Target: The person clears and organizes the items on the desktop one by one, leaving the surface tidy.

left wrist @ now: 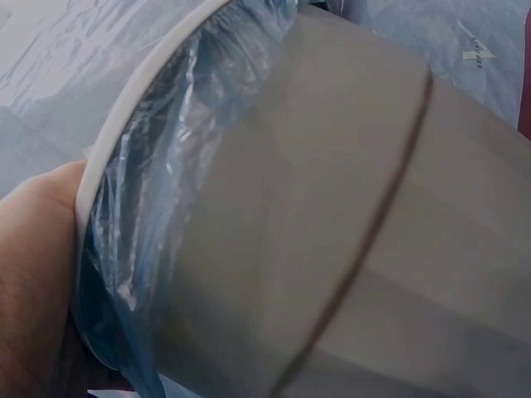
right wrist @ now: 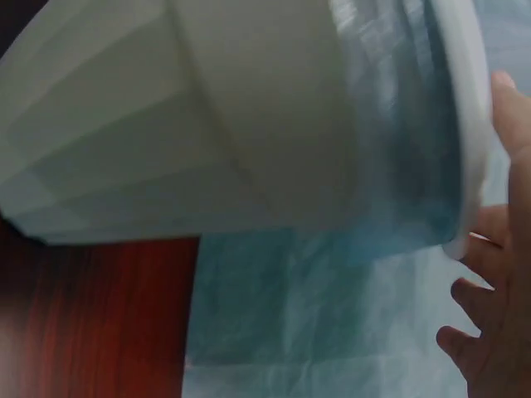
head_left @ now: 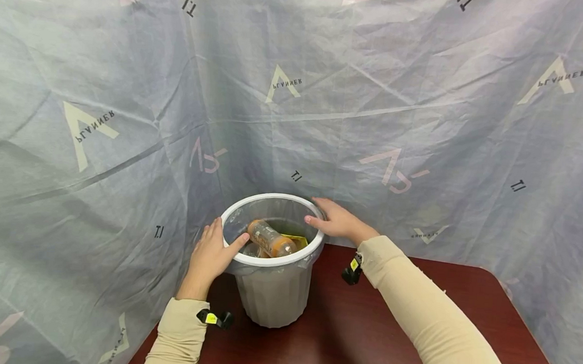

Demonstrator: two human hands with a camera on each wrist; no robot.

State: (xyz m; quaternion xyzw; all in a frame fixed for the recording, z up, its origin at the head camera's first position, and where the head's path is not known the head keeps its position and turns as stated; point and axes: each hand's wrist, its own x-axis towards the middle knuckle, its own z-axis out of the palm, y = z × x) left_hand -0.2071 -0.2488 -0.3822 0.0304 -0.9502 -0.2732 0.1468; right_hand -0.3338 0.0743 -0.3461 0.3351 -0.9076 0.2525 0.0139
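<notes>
A grey ribbed waste bin point(head_left: 274, 295) stands on a dark red table point(head_left: 362, 342). It has a white rim ring point(head_left: 271, 260) over a clear plastic liner point(left wrist: 158, 191). An orange plastic bottle point(head_left: 270, 239) and a yellow wrapper point(head_left: 299, 240) lie inside. My left hand point(head_left: 212, 252) grips the rim on the left, thumb hooked inside and fingers outside; its palm point(left wrist: 33, 265) presses against the ring. My right hand point(head_left: 336, 221) rests flat on the far right of the rim, fingers fairly straight. In the right wrist view the right hand's fingertips point(right wrist: 469, 332) reach past the ring point(right wrist: 469, 124).
A pale printed plastic sheet point(head_left: 125, 110) hangs close behind and to both sides of the bin, draping over the table's left edge. The table's bare top extends to the right and front. Small black devices sit on both wrists point(head_left: 215, 318) point(head_left: 351, 272).
</notes>
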